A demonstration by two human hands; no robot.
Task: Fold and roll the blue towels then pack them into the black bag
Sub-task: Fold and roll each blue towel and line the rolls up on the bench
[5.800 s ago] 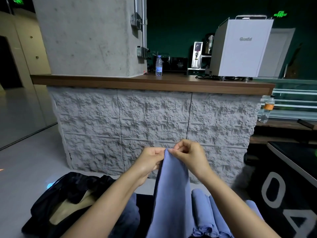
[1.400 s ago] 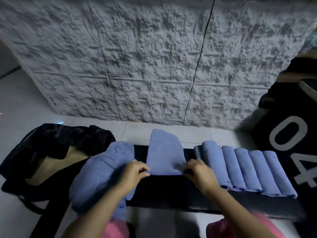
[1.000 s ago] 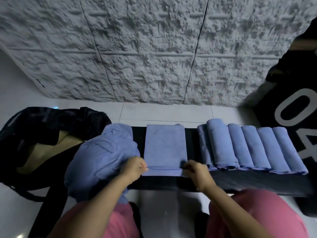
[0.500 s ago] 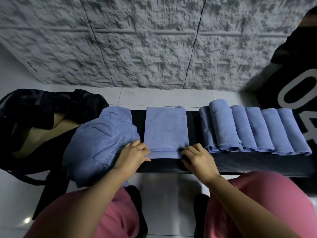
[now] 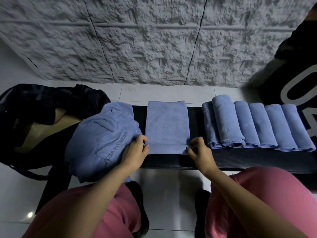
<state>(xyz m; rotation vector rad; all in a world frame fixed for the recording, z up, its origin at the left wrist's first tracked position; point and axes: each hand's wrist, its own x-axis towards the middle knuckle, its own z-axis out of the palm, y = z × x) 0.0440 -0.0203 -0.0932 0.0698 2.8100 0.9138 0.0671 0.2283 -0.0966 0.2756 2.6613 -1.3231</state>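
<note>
A folded blue towel (image 5: 167, 122) lies flat on the black bench (image 5: 240, 160), its near edge turned over into a short first roll. My left hand (image 5: 137, 152) pinches that rolled edge at its left corner. At the right corner my right hand (image 5: 199, 152) pinches it too. Several rolled blue towels (image 5: 253, 124) lie side by side to the right. A loose heap of blue towels (image 5: 103, 140) sits to the left. The black bag (image 5: 34, 107) lies open on the floor at far left.
A rough grey stone-faced counter wall (image 5: 154, 40) rises just behind the bench. A black box with large white digits (image 5: 295, 86) stands at the right. White tiled floor (image 5: 168, 194) lies between my pink-trousered knees.
The towel, earlier held up in the air, was laid flat on the bench. Both hands have since turned its near edge over into a first roll.
</note>
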